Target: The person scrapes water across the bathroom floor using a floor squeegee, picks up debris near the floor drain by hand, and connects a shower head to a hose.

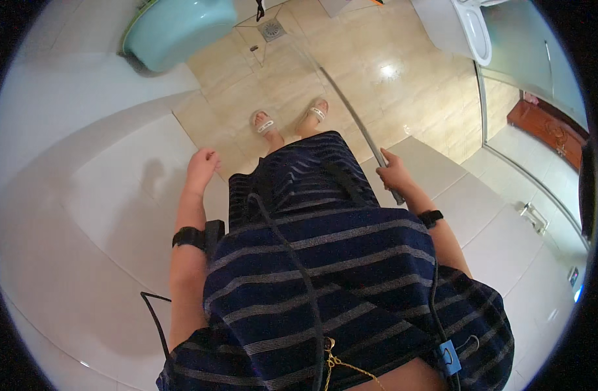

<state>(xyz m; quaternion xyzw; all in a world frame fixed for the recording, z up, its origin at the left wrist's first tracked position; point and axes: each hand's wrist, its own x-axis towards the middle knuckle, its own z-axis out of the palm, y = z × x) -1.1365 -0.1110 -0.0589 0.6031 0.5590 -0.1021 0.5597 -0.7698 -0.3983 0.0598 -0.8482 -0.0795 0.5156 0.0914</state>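
Note:
My right hand (393,171) is closed around the grey handle of a long, thin pole (351,111). The pole slants away to the far left, past my right foot, and turns paler toward the floor drain (271,29). What sits at its far end is too faint to make out. My left hand (204,167) hangs beside the white wall on the left, its fingers curled in and nothing visible in them. Both my feet, in light slide sandals (263,122), stand on the beige tiled floor (240,85).
A pale blue basin (175,32) is at the far left. At the far right a white washbasin (475,39) stands next to a frosted glass panel (540,65). Farther right lies a red-brown wooden piece (547,130) beyond a metal-framed edge. A metal handle (534,218) is on the right.

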